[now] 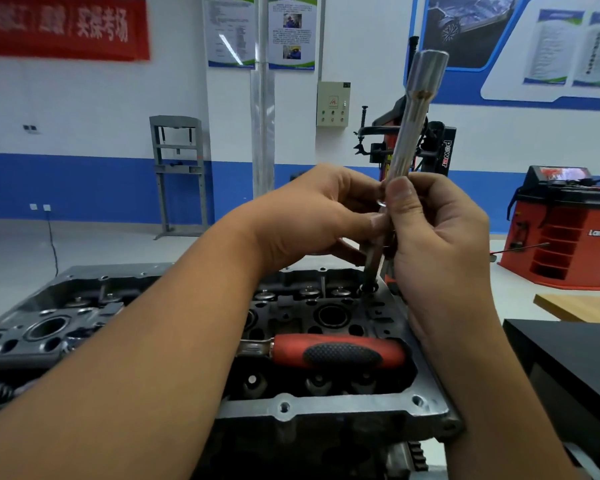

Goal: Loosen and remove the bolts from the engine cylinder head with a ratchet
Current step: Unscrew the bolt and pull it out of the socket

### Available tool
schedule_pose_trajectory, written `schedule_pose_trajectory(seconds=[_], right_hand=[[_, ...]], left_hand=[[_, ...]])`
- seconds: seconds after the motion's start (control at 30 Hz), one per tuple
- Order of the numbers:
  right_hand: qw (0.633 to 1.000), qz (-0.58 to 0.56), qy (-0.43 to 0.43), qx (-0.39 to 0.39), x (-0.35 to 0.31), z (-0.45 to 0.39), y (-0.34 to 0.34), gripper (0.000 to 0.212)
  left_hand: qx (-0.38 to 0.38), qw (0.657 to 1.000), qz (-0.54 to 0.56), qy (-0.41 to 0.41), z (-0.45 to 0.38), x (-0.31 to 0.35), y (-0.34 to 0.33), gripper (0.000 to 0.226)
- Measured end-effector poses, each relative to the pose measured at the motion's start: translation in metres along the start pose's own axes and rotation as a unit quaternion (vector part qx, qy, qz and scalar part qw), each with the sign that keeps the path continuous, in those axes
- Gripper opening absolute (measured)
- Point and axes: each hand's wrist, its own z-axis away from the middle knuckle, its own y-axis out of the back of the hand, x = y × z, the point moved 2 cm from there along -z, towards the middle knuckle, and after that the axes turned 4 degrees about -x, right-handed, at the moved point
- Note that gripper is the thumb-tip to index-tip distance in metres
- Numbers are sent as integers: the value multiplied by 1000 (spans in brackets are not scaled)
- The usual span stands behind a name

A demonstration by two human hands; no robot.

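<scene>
The main risk is a dropped bolt (pixel 373 261): its dark, slim shank hangs just below both hands, lower end at the bolt hole in the far right part of the cylinder head (pixel 329 407), and it looks only lightly held. If the fingers slip, it could fall back into the hole or into one of the open wells under the hands. The tall silver socket extension (pixel 417 119) stands tilted above the hands and could tip or slide off the bolt, since it seems steadied near its lower end only.

The right hand (pixel 440 237) is curled around the lower part of the extension, thumb pressed against it. The left hand (pixel 312 216) pinches the same spot from the other side, where a small ring, perhaps a washer, shows between the fingers; what exactly it grips I cannot tell.

The ratchet (pixel 336 351), with a red and black handle, lies unheld across the head, below both hands. The head is dark, oily metal with a grey flange.
</scene>
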Motion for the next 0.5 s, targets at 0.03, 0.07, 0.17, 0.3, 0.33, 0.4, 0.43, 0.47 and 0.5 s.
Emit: schedule_pose_trajectory(seconds=[0.03, 0.07, 0.17, 0.3, 0.33, 0.4, 0.43, 0.47, 0.5], right_hand=[[1000, -7, -7, -1, 1, 1, 0, 14], [1000, -14, -12, 2, 2, 2, 0, 12], [999, -31, -23, 28, 3, 4, 2, 12], [998, -23, -40, 40, 5, 5, 3, 21], [998, -19, -45, 44, 6, 5, 4, 22], [997, -14, -53, 47, 7, 5, 5, 22], [997, -17, -55, 47, 7, 5, 5, 20], [997, -22, -56, 47, 6, 4, 4, 17], [997, -29, -58, 46, 6, 4, 4, 14]], left_hand=[[12, 1000, -14, 2, 0, -1, 1, 27], [30, 999, -32, 4, 0, -1, 2, 27], [88, 993, -77, 3, -2, -2, 6, 35], [117, 987, -106, -8, -2, -1, 5, 22], [110, 989, -103, -9, -1, 0, 4, 18], [75, 995, -72, -5, 0, 0, 3, 12], [53, 997, -48, 1, 1, 0, 2, 13], [36, 999, -24, 8, 1, 0, 1, 17], [28, 1000, -6, 11, 1, 0, 1, 20]])
